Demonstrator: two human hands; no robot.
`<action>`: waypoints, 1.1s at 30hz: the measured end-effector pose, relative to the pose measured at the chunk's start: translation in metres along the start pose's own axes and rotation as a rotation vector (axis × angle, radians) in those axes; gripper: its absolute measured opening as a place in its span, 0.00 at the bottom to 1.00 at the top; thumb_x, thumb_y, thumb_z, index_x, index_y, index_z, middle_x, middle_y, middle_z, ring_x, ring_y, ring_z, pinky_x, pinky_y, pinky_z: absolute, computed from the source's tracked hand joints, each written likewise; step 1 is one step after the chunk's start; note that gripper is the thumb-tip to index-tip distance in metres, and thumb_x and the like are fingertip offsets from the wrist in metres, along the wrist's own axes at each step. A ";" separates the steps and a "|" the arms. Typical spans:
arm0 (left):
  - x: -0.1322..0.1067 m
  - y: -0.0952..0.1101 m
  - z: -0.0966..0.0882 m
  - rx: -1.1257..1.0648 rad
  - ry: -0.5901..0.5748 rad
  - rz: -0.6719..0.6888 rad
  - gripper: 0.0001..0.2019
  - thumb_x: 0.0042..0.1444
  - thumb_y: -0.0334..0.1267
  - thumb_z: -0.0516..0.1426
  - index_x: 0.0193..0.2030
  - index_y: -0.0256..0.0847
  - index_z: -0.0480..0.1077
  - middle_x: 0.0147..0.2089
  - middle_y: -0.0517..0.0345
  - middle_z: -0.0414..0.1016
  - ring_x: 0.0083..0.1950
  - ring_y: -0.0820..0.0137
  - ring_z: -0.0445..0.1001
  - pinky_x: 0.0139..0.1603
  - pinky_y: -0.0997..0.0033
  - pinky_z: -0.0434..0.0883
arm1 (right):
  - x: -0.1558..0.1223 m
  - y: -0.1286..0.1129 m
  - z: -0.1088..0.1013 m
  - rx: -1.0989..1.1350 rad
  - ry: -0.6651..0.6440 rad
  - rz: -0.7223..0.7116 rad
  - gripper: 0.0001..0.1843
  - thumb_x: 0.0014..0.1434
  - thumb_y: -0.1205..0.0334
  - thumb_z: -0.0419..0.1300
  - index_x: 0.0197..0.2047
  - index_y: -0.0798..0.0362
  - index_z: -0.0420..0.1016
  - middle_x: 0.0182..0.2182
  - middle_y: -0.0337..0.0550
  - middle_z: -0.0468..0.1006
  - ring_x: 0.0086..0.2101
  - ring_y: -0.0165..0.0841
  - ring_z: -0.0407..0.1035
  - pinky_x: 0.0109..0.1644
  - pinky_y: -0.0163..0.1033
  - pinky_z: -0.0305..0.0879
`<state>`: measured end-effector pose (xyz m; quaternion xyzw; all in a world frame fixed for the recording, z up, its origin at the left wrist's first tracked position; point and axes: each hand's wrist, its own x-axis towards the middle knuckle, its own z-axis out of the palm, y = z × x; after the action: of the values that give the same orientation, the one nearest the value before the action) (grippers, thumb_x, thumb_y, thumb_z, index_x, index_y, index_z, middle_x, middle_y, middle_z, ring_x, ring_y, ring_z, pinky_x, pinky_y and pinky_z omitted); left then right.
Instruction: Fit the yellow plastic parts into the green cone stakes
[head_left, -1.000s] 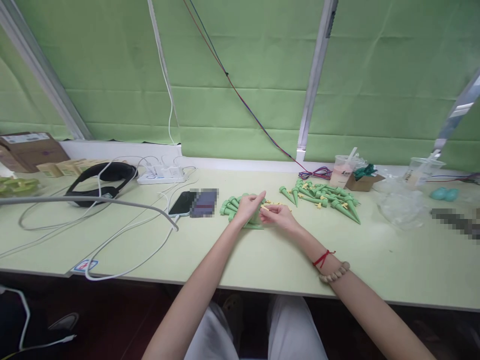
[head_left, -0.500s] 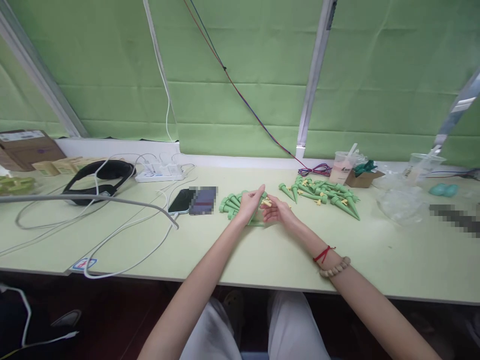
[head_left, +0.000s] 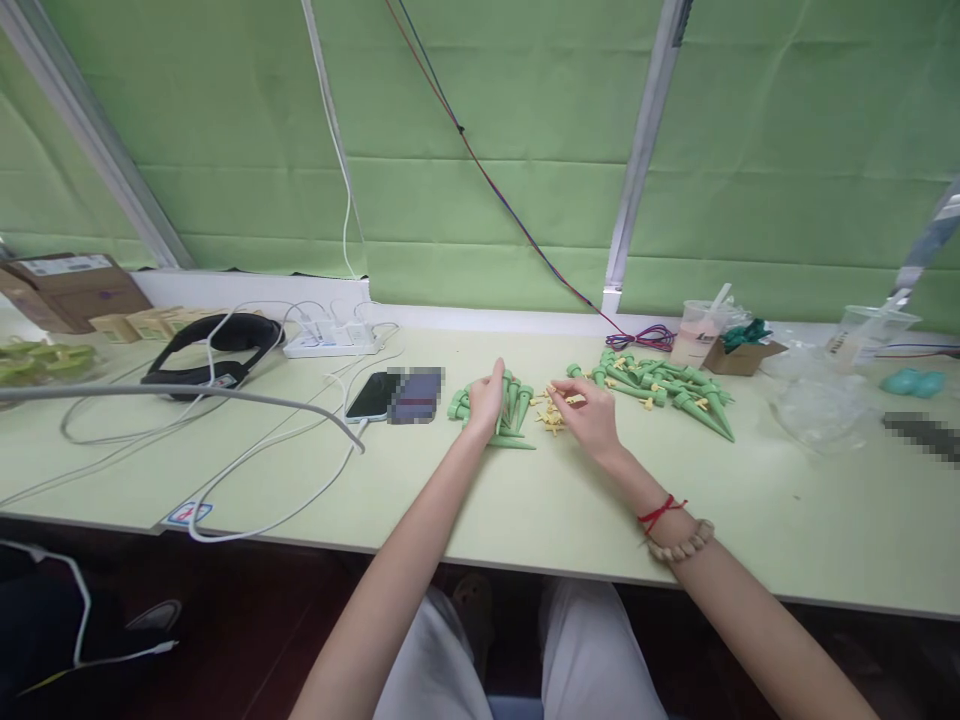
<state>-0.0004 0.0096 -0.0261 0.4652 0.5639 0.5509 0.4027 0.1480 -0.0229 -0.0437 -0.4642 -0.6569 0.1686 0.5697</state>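
Note:
My left hand (head_left: 486, 402) rests over the left group of green plastic watering spikes (head_left: 523, 402), thumb pointing up. It appears closed around a green spike at its palm side, though most of its fingers are hidden. My right hand (head_left: 591, 415) is to the right of it, thumb and fingertips pinched together on a small yellow plastic valve piece. Just below those fingertips lies a little pile of yellow valve pieces (head_left: 552, 422). Beyond my right hand spreads a larger heap of green spikes (head_left: 660, 382), with some yellow pieces among them.
Two phones, a dark one (head_left: 371, 397) and a blurred one (head_left: 415, 395), lie left of the spikes. Farther left are a power strip (head_left: 330, 345), white cables and a black headset (head_left: 217, 350). A drink cup (head_left: 696, 335), small cardboard box (head_left: 742, 357) and clear plastic bags (head_left: 814, 405) stand rightward.
My hands have moved apart: the left shifted onto the left group of spikes, the right drew back and closed its fingertips. The yellow pile between them now shows. The view shifted slightly.

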 end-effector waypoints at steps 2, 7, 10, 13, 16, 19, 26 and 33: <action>0.001 0.002 -0.001 -0.047 0.045 0.052 0.25 0.51 0.60 0.47 0.27 0.38 0.69 0.12 0.64 0.54 0.14 0.75 0.56 0.19 0.74 0.55 | 0.002 0.000 -0.004 -0.137 0.030 0.068 0.14 0.53 0.51 0.56 0.36 0.52 0.73 0.32 0.44 0.76 0.28 0.33 0.68 0.36 0.41 0.64; -0.004 -0.002 0.003 -0.068 0.074 0.275 0.24 0.55 0.60 0.41 0.26 0.41 0.58 0.13 0.66 0.54 0.16 0.76 0.56 0.21 0.75 0.57 | 0.004 0.002 -0.004 -0.389 -0.117 0.223 0.14 0.54 0.48 0.54 0.35 0.49 0.73 0.20 0.38 0.73 0.28 0.36 0.69 0.33 0.39 0.58; -0.007 -0.004 0.003 -0.057 0.086 0.318 0.22 0.56 0.59 0.40 0.30 0.41 0.58 0.15 0.66 0.56 0.18 0.76 0.58 0.23 0.77 0.58 | 0.005 0.005 -0.003 -0.407 -0.146 0.231 0.14 0.55 0.50 0.53 0.38 0.49 0.72 0.20 0.38 0.73 0.29 0.36 0.69 0.33 0.38 0.56; -0.006 0.003 -0.002 -0.091 0.064 0.373 0.20 0.56 0.58 0.43 0.36 0.41 0.57 0.18 0.67 0.61 0.17 0.78 0.58 0.22 0.78 0.58 | 0.009 0.010 -0.005 -0.386 -0.101 0.254 0.14 0.57 0.53 0.50 0.42 0.49 0.70 0.20 0.37 0.73 0.30 0.35 0.69 0.33 0.38 0.56; -0.005 0.019 -0.006 -0.135 0.024 0.426 0.19 0.54 0.56 0.48 0.40 0.42 0.56 0.21 0.67 0.64 0.17 0.78 0.61 0.20 0.79 0.59 | 0.013 0.018 -0.009 -0.374 -0.067 0.276 0.14 0.58 0.56 0.49 0.44 0.49 0.69 0.22 0.37 0.73 0.32 0.35 0.70 0.34 0.38 0.56; -0.012 0.035 -0.009 -0.085 -0.037 0.420 0.20 0.48 0.55 0.55 0.38 0.41 0.56 0.24 0.66 0.65 0.16 0.78 0.63 0.19 0.78 0.60 | 0.017 0.024 -0.013 -0.386 -0.053 0.311 0.14 0.57 0.58 0.49 0.44 0.50 0.69 0.23 0.38 0.74 0.33 0.35 0.70 0.35 0.37 0.56; -0.060 0.009 -0.035 0.232 -0.533 0.294 0.18 0.45 0.50 0.59 0.33 0.40 0.58 0.30 0.63 0.64 0.23 0.75 0.66 0.24 0.72 0.65 | 0.020 0.034 -0.017 -0.362 -0.027 0.379 0.14 0.55 0.62 0.50 0.44 0.51 0.69 0.26 0.39 0.74 0.34 0.35 0.69 0.35 0.36 0.56; -0.072 -0.019 -0.075 0.801 -0.359 0.600 0.12 0.51 0.48 0.55 0.30 0.41 0.65 0.32 0.58 0.68 0.38 0.66 0.66 0.40 0.66 0.62 | 0.019 0.038 -0.018 -0.390 -0.060 0.389 0.13 0.53 0.64 0.51 0.40 0.50 0.72 0.31 0.42 0.75 0.37 0.36 0.69 0.37 0.37 0.57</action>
<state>-0.0573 -0.0776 -0.0437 0.8104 0.4945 0.2949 0.1085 0.1822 0.0066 -0.0555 -0.6773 -0.5921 0.1589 0.4068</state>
